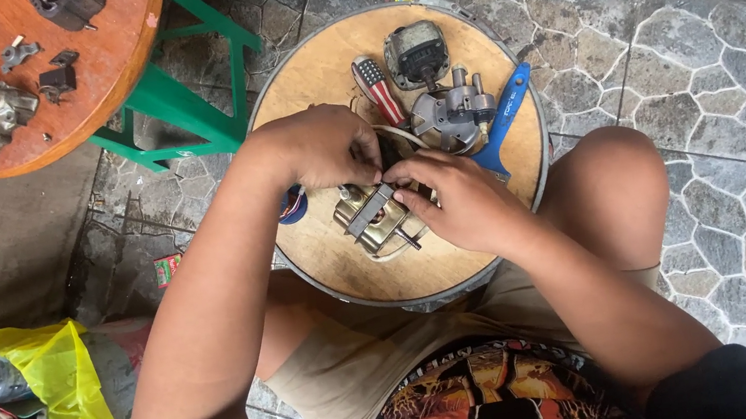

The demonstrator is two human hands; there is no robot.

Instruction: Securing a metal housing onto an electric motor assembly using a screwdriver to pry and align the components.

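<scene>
Knees and shorts frame the round wooden worktop (332,265). Work looks midway: a grey housing (452,114) and screwdriver (377,89) lie aside. Left hand (324,148) and right hand (461,201) pinch the brass-coloured motor part (375,224), their fingers (402,173) closed narrowly on its top edge.

My round wooden board (340,254), metal-rimmed, with motor parts spread across it.

On it lie a brass-coloured motor core (379,222) under my fingers, a grey cast housing (450,116), a dark round motor part (416,52) near the far rim, a screwdriver with a red, white and blue striped handle (377,89), a blue-handled tool (505,120) (its working end is hidden) and a small blue and red roll (292,206) at the left edge. The board stands over the stone-patterned floor (720,89).
</scene>
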